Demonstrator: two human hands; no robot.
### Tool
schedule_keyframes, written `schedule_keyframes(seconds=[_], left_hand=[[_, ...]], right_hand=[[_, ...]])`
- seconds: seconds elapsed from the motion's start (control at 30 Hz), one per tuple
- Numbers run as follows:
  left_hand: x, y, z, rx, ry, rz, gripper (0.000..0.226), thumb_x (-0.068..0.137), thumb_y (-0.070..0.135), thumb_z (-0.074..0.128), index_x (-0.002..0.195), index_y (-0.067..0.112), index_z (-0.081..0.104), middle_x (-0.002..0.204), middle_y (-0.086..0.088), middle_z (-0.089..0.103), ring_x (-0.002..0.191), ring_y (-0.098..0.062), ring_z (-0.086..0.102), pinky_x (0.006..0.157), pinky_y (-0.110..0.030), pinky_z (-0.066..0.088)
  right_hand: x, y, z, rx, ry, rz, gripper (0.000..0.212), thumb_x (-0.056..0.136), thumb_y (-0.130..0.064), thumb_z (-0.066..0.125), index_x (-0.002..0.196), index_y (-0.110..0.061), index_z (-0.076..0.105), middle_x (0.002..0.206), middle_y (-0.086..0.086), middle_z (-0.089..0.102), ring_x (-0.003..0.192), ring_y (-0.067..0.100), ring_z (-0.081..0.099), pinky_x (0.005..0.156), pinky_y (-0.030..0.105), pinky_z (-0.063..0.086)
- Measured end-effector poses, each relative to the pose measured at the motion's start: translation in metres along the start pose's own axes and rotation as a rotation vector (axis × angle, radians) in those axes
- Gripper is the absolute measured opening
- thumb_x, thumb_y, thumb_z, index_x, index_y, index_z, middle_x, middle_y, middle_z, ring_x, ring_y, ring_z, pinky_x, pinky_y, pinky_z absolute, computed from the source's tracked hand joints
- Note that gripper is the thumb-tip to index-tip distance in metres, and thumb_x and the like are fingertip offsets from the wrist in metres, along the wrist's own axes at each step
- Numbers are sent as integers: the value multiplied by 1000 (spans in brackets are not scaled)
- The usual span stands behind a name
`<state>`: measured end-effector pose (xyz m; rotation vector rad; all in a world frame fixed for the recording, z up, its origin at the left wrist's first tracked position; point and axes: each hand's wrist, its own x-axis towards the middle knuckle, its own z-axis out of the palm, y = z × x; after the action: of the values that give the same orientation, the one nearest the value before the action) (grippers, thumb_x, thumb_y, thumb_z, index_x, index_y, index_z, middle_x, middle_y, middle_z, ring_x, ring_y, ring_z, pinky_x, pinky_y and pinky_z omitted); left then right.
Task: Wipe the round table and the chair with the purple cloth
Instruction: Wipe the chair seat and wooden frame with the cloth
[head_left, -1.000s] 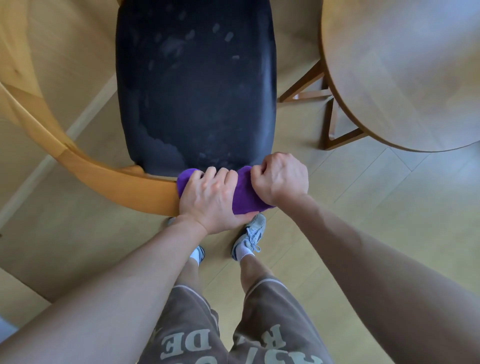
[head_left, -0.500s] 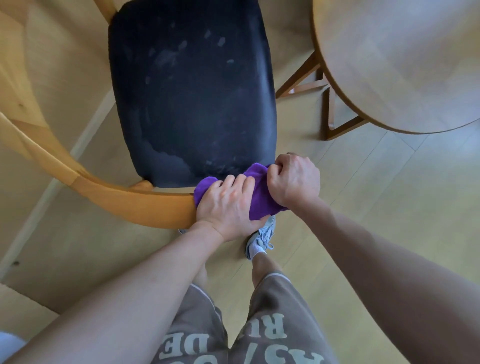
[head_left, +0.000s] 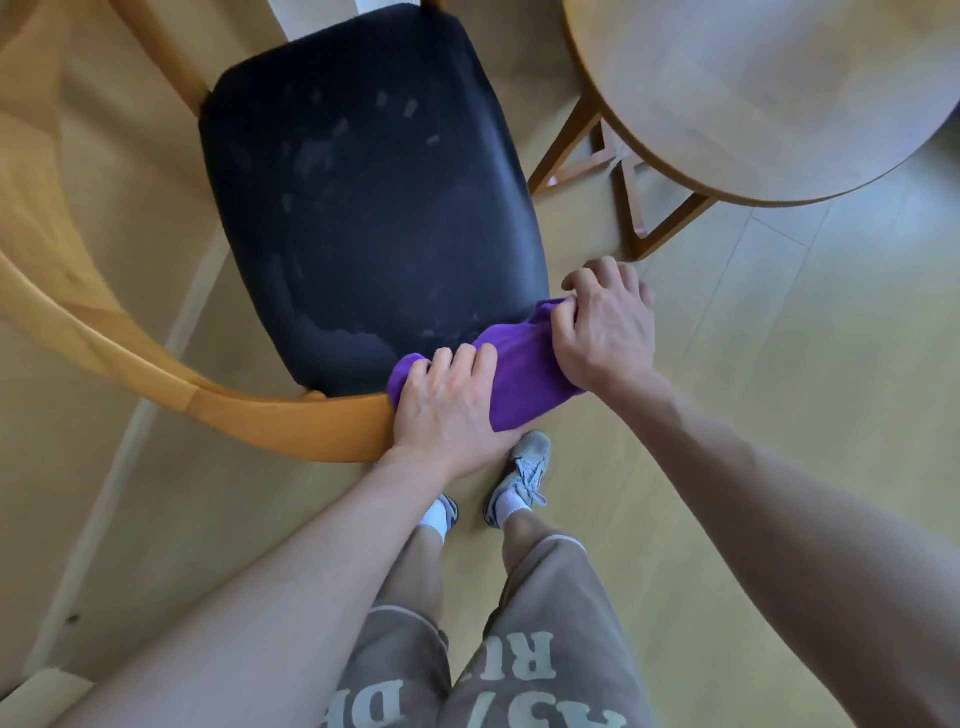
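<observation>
Nearest to me: brown printed shorts (head_left: 519, 670), bare shins, two grey sneakers (head_left: 519, 480) on the pale wood floor (head_left: 779, 364), toes pointing toward the chair.

Just above the shoes, my left hand (head_left: 449, 410) lies palm down on the purple cloth (head_left: 519, 374). Its fingers are curled over the cloth's left end, pressing it onto the curved wooden backrest rail (head_left: 260, 415); the heel of the hand sits on the rail's near edge. The thumb is hidden, so I cannot tell whether it hooks under.

Beside it to the right, my right hand (head_left: 605, 332) grips the cloth's other end. Fingers bent tight, knuckles up, with a bunched fold of fabric pinched under the fingertips. The cloth spans between both hands, wrapped over the end of the rail at the rear right corner of the seat.

Beyond the fingertips: the black padded seat (head_left: 363, 208) of the chair, showing pale smudges and streaks, with a damp-looking darker patch close to the left fingers.

Farther off, past the right hand's knuckles: the round table (head_left: 753, 93), light wood top, its angled legs (head_left: 639, 208) visible beneath.
</observation>
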<state>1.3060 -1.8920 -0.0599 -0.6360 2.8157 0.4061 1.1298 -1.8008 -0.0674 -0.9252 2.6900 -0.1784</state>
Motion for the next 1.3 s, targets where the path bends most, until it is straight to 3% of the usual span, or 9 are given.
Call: schedule_keyframes(seconds=[0.2,0.37,0.43,0.5,0.57,0.7,0.8,0.9,1.3], left_hand=[[-28,-52,-1,-3,63,114,65,74,60,69,114,10,59,90,-6,59,81,-31,57,74,-44,47],[-34,-76,-8,50,-30,133,67,67,61,76,109,11,58,89,-5,59,78,-30,58,71,-44,49],[-30,-73,-10,66,-94,126,66,66,60,77,107,13,55,90,-4,59,78,-30,59,68,-42,50],[-25,-69,-11,76,-153,103,69,66,64,75,110,17,49,91,-3,59,79,-28,62,67,-39,49],[-21,-67,-12,61,-205,79,77,65,70,74,115,21,40,94,-1,59,82,-24,64,66,-35,48],[-7,-68,-15,33,-310,106,75,59,73,70,100,29,26,84,7,53,72,-21,63,59,-31,41],[4,-72,-16,1,-365,162,69,54,76,65,90,28,31,69,10,51,60,-22,56,57,-32,40],[11,-72,-16,-1,-377,183,68,55,85,59,86,29,36,60,11,48,56,-21,51,58,-32,40],[8,-70,-14,37,-280,159,78,54,102,43,88,32,40,64,13,50,57,-21,48,59,-32,36]], right_hand=[[-63,-30,16,-99,-29,-183,48,96,-33,39,134,-10,57,144,7,53,142,29,38,124,54,12],[-56,-18,3,-219,-256,-619,93,86,-78,41,154,-14,37,147,9,49,143,34,37,123,63,4],[-35,-9,-5,-343,-296,-777,96,80,-83,43,148,-15,42,128,7,56,125,34,51,120,57,18],[-16,-12,-9,-381,-331,-873,90,75,-84,48,131,-14,51,108,5,59,98,31,59,99,46,42],[-6,-18,-8,-361,-360,-926,84,70,-86,46,115,-15,53,96,2,60,82,28,61,77,38,46],[4,-21,-5,-328,-363,-976,84,66,-91,41,103,-16,50,84,-2,60,71,24,63,61,33,47],[10,-23,-2,-314,-373,-998,88,68,-97,34,100,-16,50,82,-3,62,68,24,62,57,34,50],[13,-25,1,-272,-334,-937,82,78,-94,21,88,-17,47,72,-2,64,60,29,60,51,31,41],[13,-24,2,-185,-300,-937,73,93,-73,10,81,-16,54,72,4,67,63,34,62,54,32,33]])
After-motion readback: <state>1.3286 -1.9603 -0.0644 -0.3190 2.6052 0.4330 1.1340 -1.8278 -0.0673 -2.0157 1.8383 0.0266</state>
